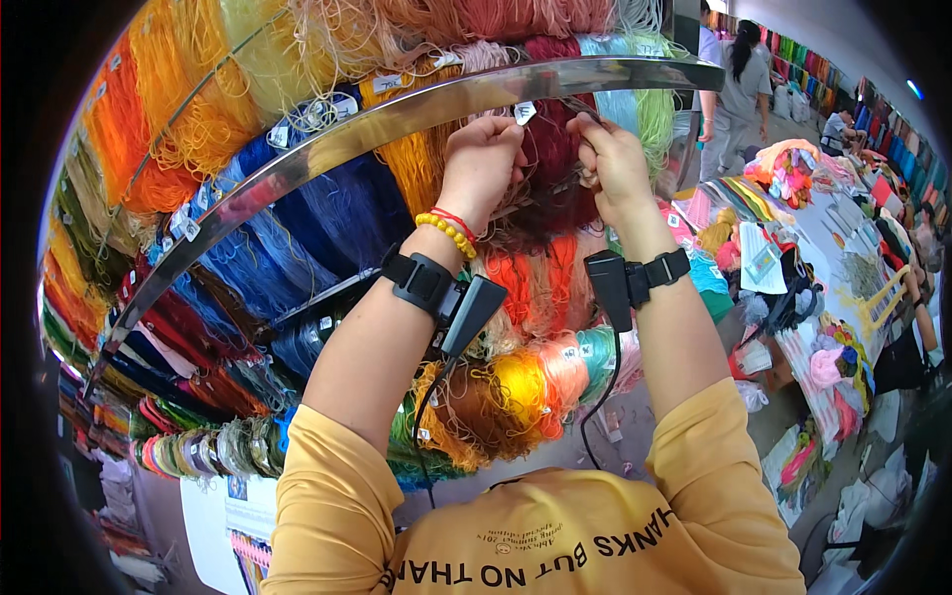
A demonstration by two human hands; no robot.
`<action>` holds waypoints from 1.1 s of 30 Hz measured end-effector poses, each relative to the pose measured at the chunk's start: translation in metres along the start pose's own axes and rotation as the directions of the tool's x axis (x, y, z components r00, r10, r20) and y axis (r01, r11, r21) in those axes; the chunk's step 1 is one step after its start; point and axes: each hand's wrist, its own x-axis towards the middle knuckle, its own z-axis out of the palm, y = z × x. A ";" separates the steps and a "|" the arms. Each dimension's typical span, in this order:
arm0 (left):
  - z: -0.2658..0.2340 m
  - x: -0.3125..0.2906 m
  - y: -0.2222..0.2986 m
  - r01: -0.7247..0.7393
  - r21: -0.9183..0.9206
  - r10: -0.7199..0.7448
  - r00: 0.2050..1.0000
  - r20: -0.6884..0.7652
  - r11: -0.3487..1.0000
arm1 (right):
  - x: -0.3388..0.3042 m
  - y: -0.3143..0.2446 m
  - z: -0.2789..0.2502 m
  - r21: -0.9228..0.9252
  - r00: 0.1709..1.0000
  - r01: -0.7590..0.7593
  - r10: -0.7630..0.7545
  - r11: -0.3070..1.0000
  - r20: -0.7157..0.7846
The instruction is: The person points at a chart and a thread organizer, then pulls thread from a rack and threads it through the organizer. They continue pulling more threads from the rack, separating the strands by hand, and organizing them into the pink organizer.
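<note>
Both my hands are raised to a rack of hanging thread hanks, just below a curved metal rail (436, 99). My left hand (481, 164) is closed, its fingers pinched at the left edge of a dark maroon thread hank (551, 149). A small white tag (525, 112) shows right by its fingertips. On the other side of that hank, my right hand (613, 164) is also closed, thumb and fingers pressed together with something thin and dark at their tips. What exactly either hand grips is too small to make out.
Blue hanks (327, 213) hang to the left, orange ones (164, 109) farther left. Below my hands are red-orange hanks (535, 283) and a row of bundled skeins (521, 387). At right, a table (808, 233) bears heaped yarn and cloth. A person in grey (742, 94) stands beyond.
</note>
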 end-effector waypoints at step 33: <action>-0.066 -0.048 -0.030 -0.274 0.689 0.483 0.866 -0.127 0.671 | -0.012 -0.019 -0.015 -0.061 0.958 -0.026 0.042 0.998 0.284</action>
